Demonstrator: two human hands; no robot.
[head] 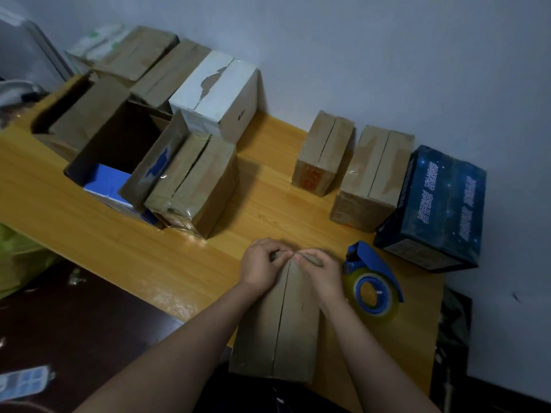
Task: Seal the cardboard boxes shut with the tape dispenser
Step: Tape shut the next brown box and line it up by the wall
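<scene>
On the cardboard box (280,332), left hand (258,266) and right hand (321,272) grip its edge.

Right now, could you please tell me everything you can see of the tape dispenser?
The tape dispenser is blue plastic, carrying a roll of clear, yellowish tape on a blue hub. It seems to lie on its side on the wooden table, ungripped, close beside the right hand and the cardboard box, before a dark blue box.
</scene>
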